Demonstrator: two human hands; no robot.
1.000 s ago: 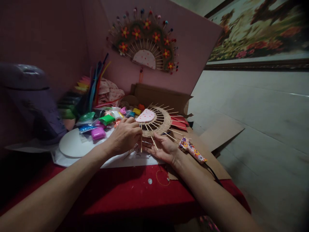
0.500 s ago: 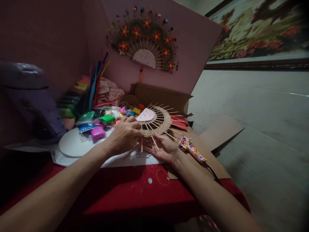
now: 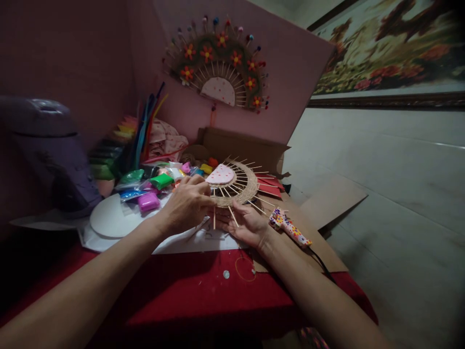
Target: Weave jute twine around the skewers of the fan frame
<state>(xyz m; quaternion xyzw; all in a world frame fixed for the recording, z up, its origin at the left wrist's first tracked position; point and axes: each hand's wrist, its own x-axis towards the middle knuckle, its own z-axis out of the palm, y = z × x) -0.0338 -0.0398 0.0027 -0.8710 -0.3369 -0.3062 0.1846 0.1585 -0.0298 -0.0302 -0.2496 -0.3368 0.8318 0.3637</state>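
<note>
Between my hands is a half-round fan frame (image 3: 250, 186), made of thin wooden sticks fanning out from a pink dotted fabric half-disc (image 3: 221, 175) and crossed by a curved band of twine. My right hand (image 3: 249, 224) holds the band's near edge, thumb on top and fingers underneath. My left hand (image 3: 191, 203) is closed at the frame's left end, fingers bent down by the sticks; its fingertips are partly hidden. A finished fan (image 3: 218, 68) with orange flowers and bead-tipped sticks hangs on the pink board behind.
A flower-patterned glue gun (image 3: 290, 228) lies on cardboard (image 3: 319, 254) at the right. Several bright clay packets (image 3: 148, 201) and a white disc (image 3: 116, 218) are at the left, beside a purple flask (image 3: 51, 150). A rubber band (image 3: 245, 269) lies on the red cloth (image 3: 181, 291).
The view has shifted very slightly, so everything sits a little lower. Both hands keep nearly the same hold on the fan frame.
</note>
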